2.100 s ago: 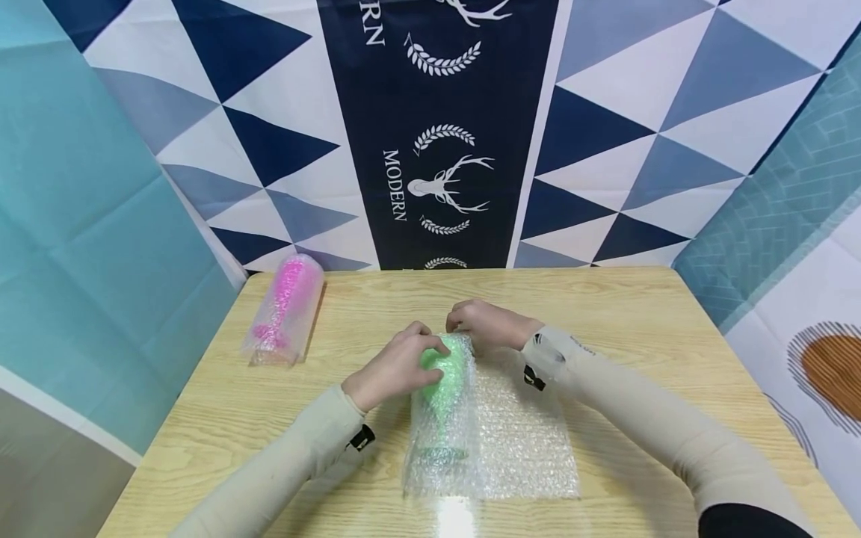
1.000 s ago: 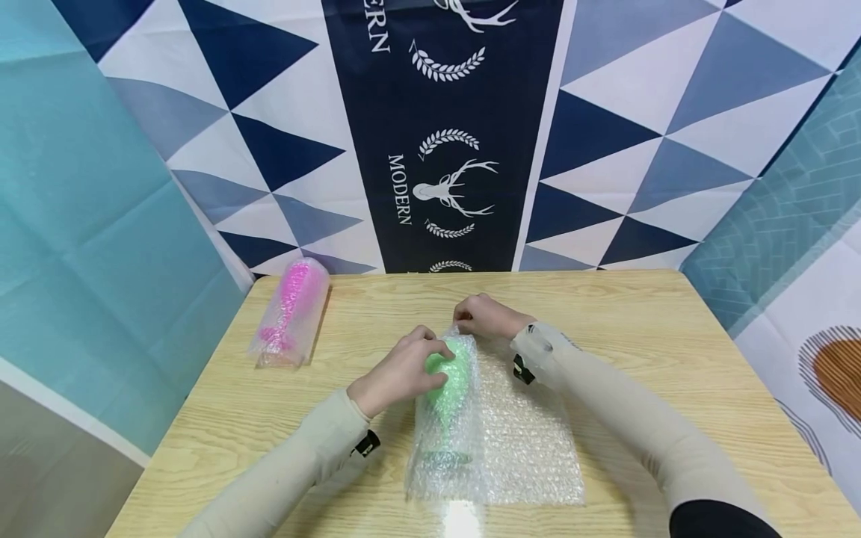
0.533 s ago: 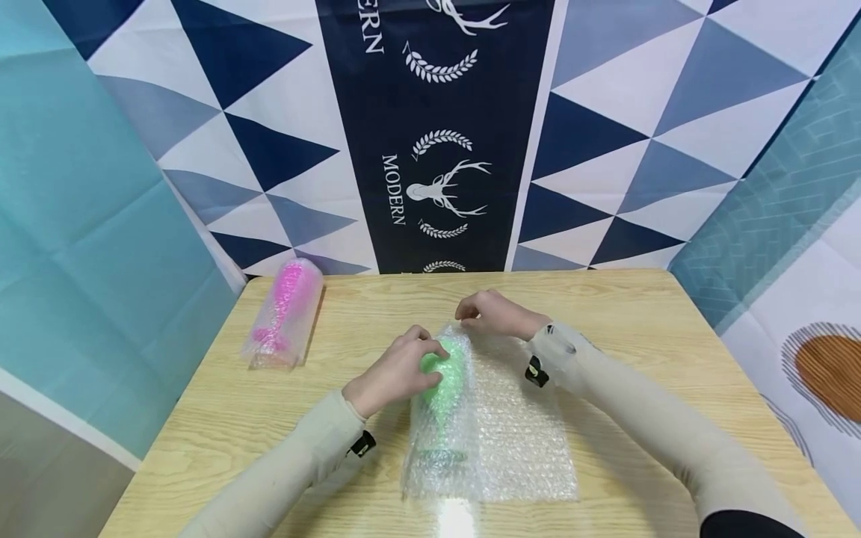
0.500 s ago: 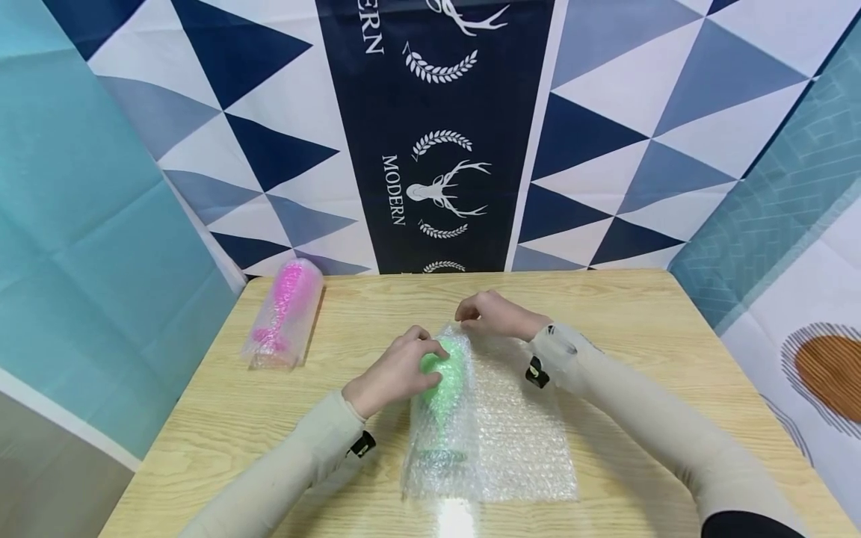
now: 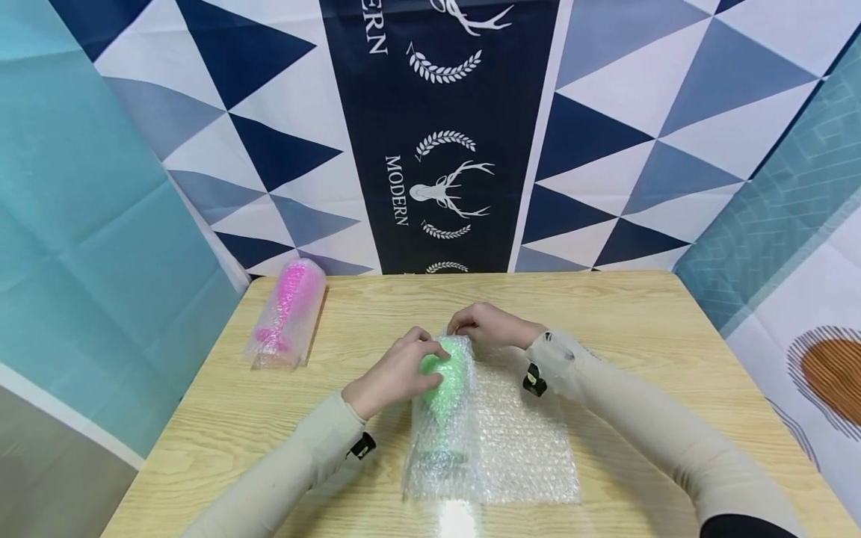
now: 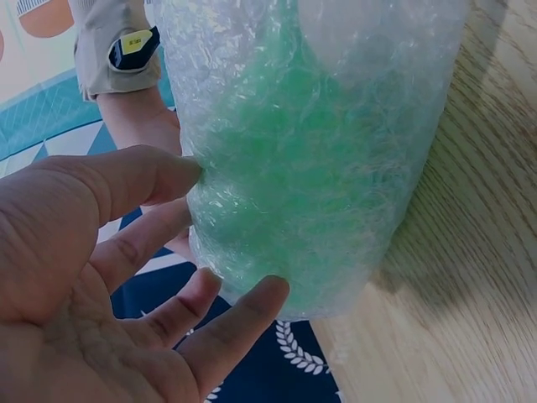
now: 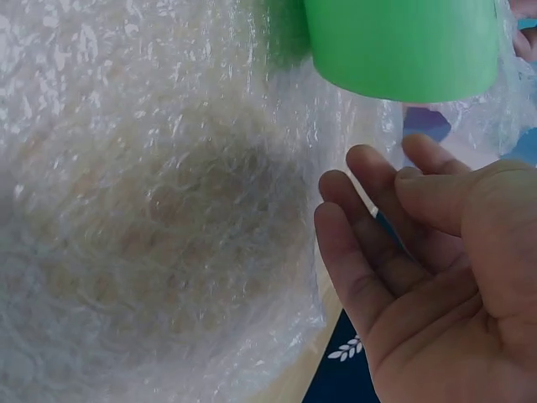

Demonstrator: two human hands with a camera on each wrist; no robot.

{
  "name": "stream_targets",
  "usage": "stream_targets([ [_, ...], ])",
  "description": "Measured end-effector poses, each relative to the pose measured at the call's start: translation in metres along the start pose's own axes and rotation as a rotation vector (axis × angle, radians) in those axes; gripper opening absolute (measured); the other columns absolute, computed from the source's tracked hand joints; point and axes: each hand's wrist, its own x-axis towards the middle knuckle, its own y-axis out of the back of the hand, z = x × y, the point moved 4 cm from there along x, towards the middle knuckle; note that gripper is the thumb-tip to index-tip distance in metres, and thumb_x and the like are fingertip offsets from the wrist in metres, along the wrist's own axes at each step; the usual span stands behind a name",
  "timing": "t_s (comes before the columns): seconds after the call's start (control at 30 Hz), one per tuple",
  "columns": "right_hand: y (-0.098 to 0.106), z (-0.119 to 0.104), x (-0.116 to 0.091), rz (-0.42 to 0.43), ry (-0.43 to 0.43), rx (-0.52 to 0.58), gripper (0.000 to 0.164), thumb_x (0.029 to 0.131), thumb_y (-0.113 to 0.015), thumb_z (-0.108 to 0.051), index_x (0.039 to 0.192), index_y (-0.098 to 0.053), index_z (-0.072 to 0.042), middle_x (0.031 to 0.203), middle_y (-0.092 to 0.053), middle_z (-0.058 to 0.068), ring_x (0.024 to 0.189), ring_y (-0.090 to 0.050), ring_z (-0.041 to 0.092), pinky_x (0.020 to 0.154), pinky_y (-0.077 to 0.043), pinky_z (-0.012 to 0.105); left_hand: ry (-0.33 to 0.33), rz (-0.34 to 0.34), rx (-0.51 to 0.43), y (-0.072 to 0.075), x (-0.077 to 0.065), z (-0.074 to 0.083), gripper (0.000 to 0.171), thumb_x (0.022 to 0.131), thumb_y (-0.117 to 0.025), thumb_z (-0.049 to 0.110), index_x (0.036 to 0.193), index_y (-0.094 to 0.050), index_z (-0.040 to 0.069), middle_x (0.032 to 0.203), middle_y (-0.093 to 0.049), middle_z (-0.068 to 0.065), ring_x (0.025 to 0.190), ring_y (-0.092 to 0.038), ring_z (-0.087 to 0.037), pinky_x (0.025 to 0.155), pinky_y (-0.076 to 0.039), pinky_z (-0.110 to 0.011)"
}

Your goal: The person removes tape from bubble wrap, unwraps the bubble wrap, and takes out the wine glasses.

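A green goblet [image 5: 447, 381] lies on its side under bubble wrap [image 5: 525, 448], its base toward the front of the table. My left hand [image 5: 400, 370] holds the wrapped cup part from the left, thumb and fingertips on the plastic in the left wrist view. At the far end, my right hand [image 5: 494, 326] is by the goblet's mouth. The right wrist view shows the bare green rim [image 7: 407, 63] just above its loosely bent fingers [image 7: 361, 260], which are right at the wrap's edge. Nothing shows between those fingers and the thumb.
A pink goblet in bubble wrap [image 5: 285, 314] lies at the back left of the wooden table [image 5: 578, 299]. The unrolled part of the wrap spreads flat to the right of the green goblet. A patterned cloth [image 5: 444, 134] hangs behind the table.
My right hand lifted slightly off toward the back, then came down and left again to the goblet's mouth. The left hand keeps its place on the wrap.
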Motion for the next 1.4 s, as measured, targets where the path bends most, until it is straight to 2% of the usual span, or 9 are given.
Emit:
stream_targets([
  [0.13,0.0,0.0,0.003,-0.01,0.01,0.006,0.028,0.1,-0.056,0.005,0.107,-0.079,-0.011,0.107,-0.079,0.003,0.103,-0.073,0.018,0.091,-0.059,0.033,-0.009,0.006,-0.016,0.0,0.0,0.0,0.03,0.091,-0.076,0.014,0.12,-0.074,0.011,0.129,-0.056,-0.015,0.113,-0.059,-0.031,0.096,-0.053,-0.045],
  [0.37,0.003,0.001,0.01,-0.01,-0.064,0.046,0.034,0.097,-0.053,0.012,0.109,-0.079,-0.006,0.108,-0.079,0.008,0.096,-0.074,0.017,0.086,-0.061,0.031,0.001,0.002,-0.023,0.001,0.0,-0.001,0.029,0.091,-0.076,0.015,0.12,-0.074,0.012,0.13,-0.056,-0.014,0.114,-0.058,-0.032,0.097,-0.052,-0.045],
  [0.53,0.005,0.0,0.015,-0.012,-0.086,0.078,0.046,0.09,-0.044,0.021,0.115,-0.077,0.0,0.114,-0.077,0.014,0.098,-0.075,0.022,0.089,-0.062,0.036,-0.01,0.01,-0.011,0.001,0.0,-0.001,0.03,0.091,-0.077,0.015,0.121,-0.074,0.012,0.128,-0.056,-0.013,0.111,-0.059,-0.028,0.096,-0.053,-0.043],
  [0.77,0.006,-0.001,0.018,-0.024,-0.11,0.124,0.051,0.087,-0.038,0.023,0.117,-0.075,0.005,0.115,-0.076,0.019,0.097,-0.075,0.025,0.089,-0.062,0.041,-0.017,0.01,-0.02,0.0,-0.001,-0.001,0.031,0.091,-0.077,0.016,0.121,-0.074,0.012,0.129,-0.056,-0.014,0.112,-0.059,-0.03,0.098,-0.053,-0.045],
  [0.93,0.005,-0.004,0.018,-0.052,-0.067,0.087,0.048,0.09,-0.04,0.02,0.118,-0.075,0.001,0.11,-0.077,0.014,0.093,-0.073,0.018,0.086,-0.062,0.037,-0.02,0.015,-0.011,0.001,-0.002,-0.003,0.031,0.09,-0.078,0.016,0.121,-0.074,0.011,0.129,-0.056,-0.014,0.114,-0.059,-0.03,0.099,-0.052,-0.046],
  [1.1,0.005,-0.002,0.014,-0.069,-0.062,0.071,0.05,0.089,-0.043,0.018,0.114,-0.077,-0.007,0.109,-0.078,0.006,0.095,-0.071,0.014,0.089,-0.06,0.034,-0.012,0.012,-0.006,0.003,-0.002,-0.004,0.031,0.091,-0.078,0.016,0.122,-0.074,0.011,0.13,-0.056,-0.014,0.115,-0.058,-0.03,0.102,-0.051,-0.046],
  [1.23,0.0,0.004,0.01,-0.079,-0.09,0.154,0.05,0.085,-0.047,0.021,0.117,-0.076,-0.005,0.114,-0.077,0.008,0.102,-0.072,0.017,0.094,-0.059,0.033,-0.014,0.004,-0.021,0.003,-0.001,-0.003,0.031,0.091,-0.077,0.016,0.122,-0.074,0.011,0.13,-0.056,-0.014,0.114,-0.058,-0.031,0.101,-0.051,-0.046],
  [1.33,-0.004,0.008,0.008,-0.072,-0.106,0.226,0.044,0.088,-0.052,0.02,0.119,-0.074,-0.002,0.117,-0.076,0.012,0.105,-0.073,0.021,0.096,-0.059,0.034,-0.026,0.005,-0.028,0.002,-0.001,-0.002,0.031,0.091,-0.077,0.015,0.122,-0.073,0.01,0.13,-0.056,-0.015,0.114,-0.058,-0.032,0.101,-0.051,-0.046],
  [1.4,-0.006,0.009,0.008,-0.063,-0.108,0.23,0.037,0.09,-0.057,0.017,0.119,-0.074,-0.001,0.117,-0.076,0.013,0.104,-0.073,0.021,0.097,-0.059,0.034,-0.036,0.006,-0.03,0.002,-0.001,-0.002,0.032,0.091,-0.076,0.015,0.122,-0.073,0.009,0.13,-0.057,-0.016,0.114,-0.058,-0.032,0.1,-0.052,-0.046],
])
